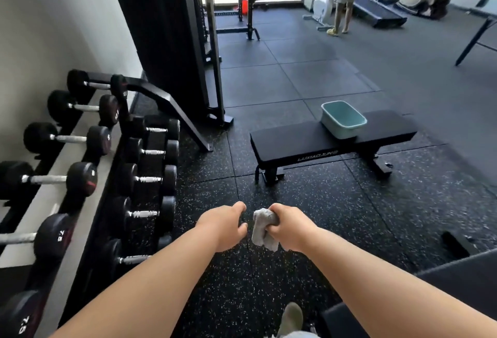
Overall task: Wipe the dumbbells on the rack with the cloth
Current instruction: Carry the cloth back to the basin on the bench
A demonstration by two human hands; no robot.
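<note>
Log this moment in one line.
right hand: grips cloth | left hand: empty | dumbbells: untouched on rack

Open floor (269, 270) ahead; rack (107, 176) left, bench (309, 141) beyond.
</note>
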